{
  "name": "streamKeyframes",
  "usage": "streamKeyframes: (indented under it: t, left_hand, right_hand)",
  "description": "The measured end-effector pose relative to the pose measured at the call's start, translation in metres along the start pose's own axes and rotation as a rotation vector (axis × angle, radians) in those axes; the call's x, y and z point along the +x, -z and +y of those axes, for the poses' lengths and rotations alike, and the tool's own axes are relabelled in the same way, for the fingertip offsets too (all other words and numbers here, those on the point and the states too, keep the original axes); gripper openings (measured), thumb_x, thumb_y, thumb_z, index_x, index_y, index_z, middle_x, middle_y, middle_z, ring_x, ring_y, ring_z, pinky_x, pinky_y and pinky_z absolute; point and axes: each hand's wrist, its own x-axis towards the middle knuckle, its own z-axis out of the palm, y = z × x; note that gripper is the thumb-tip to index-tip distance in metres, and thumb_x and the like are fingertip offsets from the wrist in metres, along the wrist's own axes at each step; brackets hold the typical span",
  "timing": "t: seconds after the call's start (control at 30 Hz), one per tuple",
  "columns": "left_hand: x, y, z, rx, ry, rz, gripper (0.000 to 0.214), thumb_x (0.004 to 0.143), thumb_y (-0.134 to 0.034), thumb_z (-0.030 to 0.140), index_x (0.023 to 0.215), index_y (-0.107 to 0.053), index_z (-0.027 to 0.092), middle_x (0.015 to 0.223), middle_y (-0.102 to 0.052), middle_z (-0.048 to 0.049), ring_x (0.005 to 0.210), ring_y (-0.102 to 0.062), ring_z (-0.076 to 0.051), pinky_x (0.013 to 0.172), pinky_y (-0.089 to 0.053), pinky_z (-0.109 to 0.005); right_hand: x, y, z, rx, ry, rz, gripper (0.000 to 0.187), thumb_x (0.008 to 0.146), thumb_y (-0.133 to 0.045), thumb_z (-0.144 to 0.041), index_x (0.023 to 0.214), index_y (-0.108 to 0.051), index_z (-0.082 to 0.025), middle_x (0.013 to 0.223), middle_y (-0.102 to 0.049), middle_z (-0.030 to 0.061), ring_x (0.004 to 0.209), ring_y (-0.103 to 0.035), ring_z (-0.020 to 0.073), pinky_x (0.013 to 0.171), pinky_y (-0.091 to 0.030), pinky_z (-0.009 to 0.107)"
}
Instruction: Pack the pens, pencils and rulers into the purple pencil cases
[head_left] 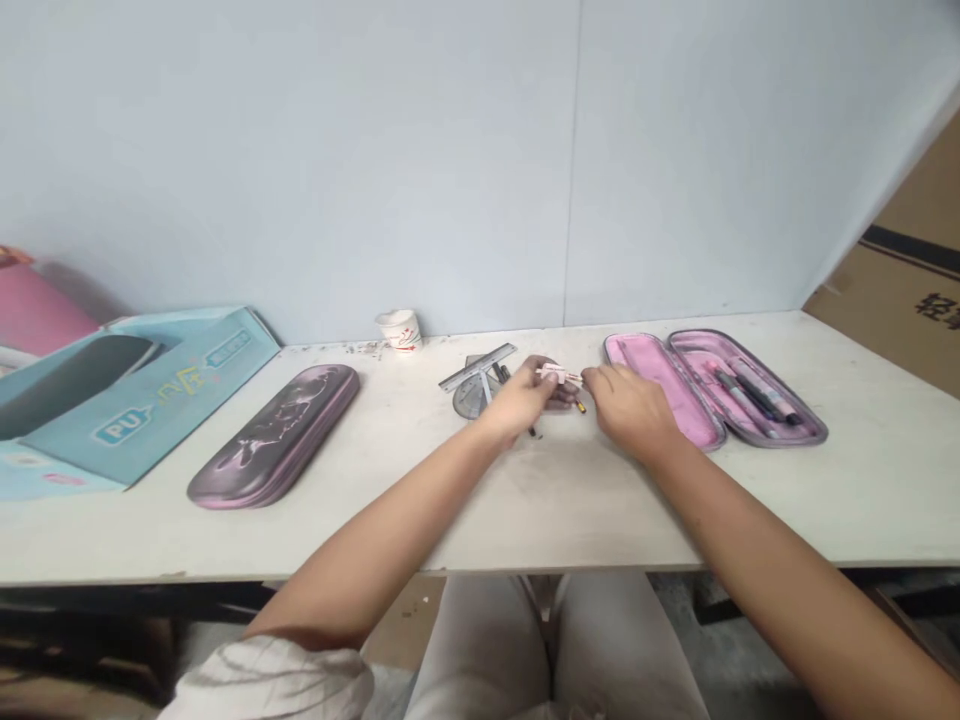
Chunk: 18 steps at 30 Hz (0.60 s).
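My left hand (519, 402) is closed around a small white piece with pinkish-red marks (553, 372), too small to name surely. At the right end of this piece, the fingers of my right hand (631, 408) are pinched together; what lies between them is hidden. A short yellow-and-dark stick end (580, 407) pokes out just below the hands. To the left of my left hand lie a ruler (477, 367) and a round dark drawing template (469, 398), with dark pens or pencils partly covered by the hand. On the right, an open pink pencil case (660, 410) holds several pens (750, 390).
A closed dark pencil case (277, 435) with a pink edge lies on the left of the table (540, 520). Behind it stands a paper cup (400, 330) near dark crumbs. A light-blue box (157, 400) fills the far left. Cardboard (900, 270) stands at the right.
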Motion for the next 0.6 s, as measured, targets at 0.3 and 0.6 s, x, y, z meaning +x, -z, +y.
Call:
streamKeyframes:
  t: [0.3, 0.6]
  left_hand:
    - [-0.034, 0.02, -0.003, 0.524, -0.366, -0.085, 0.007, 0.089, -0.031, 0.018, 0.094, -0.035, 0.02, 0.07, -0.045, 0.0041, 0.06, -0.044, -0.008, 0.06, -0.04, -0.022]
    - [-0.028, 0.036, -0.005, 0.368, -0.321, -0.213, 0.011, 0.087, -0.036, 0.023, 0.098, -0.038, 0.02, 0.07, -0.044, 0.0037, 0.062, -0.043, -0.009, 0.059, -0.039, -0.022]
  right_hand:
    - [0.002, 0.014, -0.03, 0.708, -0.203, -0.124, 0.032, 0.091, -0.032, -0.035, 0.071, -0.05, -0.018, 0.058, -0.05, 0.0014, 0.053, -0.044, 0.0126, 0.052, -0.025, 0.027]
    - [0.02, 0.016, -0.028, 1.69, -0.709, -0.72, 0.036, 0.078, -0.048, -0.053, 0.066, -0.04, -0.021, 0.048, -0.02, -0.0098, 0.041, -0.012, 0.006, 0.038, -0.009, 0.021]
